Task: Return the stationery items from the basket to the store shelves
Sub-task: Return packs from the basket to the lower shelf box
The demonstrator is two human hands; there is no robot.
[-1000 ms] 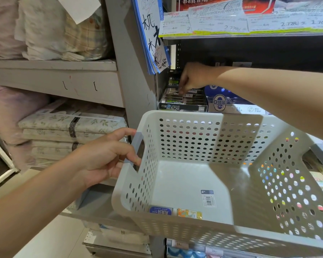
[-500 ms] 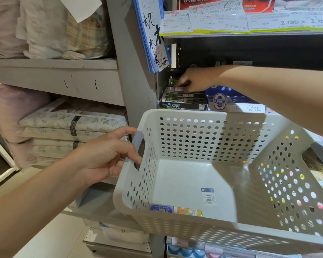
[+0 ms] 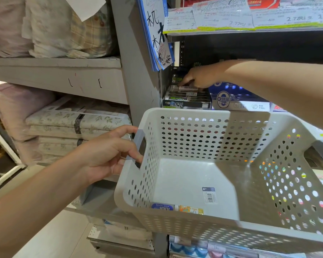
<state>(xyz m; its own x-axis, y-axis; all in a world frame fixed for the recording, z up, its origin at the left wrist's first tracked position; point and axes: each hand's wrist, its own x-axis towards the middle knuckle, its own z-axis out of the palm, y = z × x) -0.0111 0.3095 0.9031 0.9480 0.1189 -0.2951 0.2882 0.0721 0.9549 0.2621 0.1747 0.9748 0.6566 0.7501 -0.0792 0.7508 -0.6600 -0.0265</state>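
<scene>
My left hand (image 3: 108,155) grips the grey handle of the white perforated basket (image 3: 222,231), holding it up in front of the shelves. At the basket's near wall lie a blue-labelled pack (image 3: 161,206) and a small orange pack (image 3: 190,209). My right hand (image 3: 199,77) reaches over the basket into the dark shelf bay. Its thumb and fingertips rest on a small barcoded pack (image 3: 187,88), which lies on top of the others in a black display box (image 3: 186,104). The fingers look fairly straight, and the pack's far edge is hidden under them.
A blue-and-white product box (image 3: 231,101) stands right of the display box. Price labels (image 3: 250,17) line the shelf above, and a paper sign (image 3: 157,34) hangs on the grey upright. Folded bedding (image 3: 73,125) and pillows fill the left shelves.
My right hand moved deeper into the bay, then shifted slightly lower onto the barcoded pack. The basket and my left hand have stayed almost still.
</scene>
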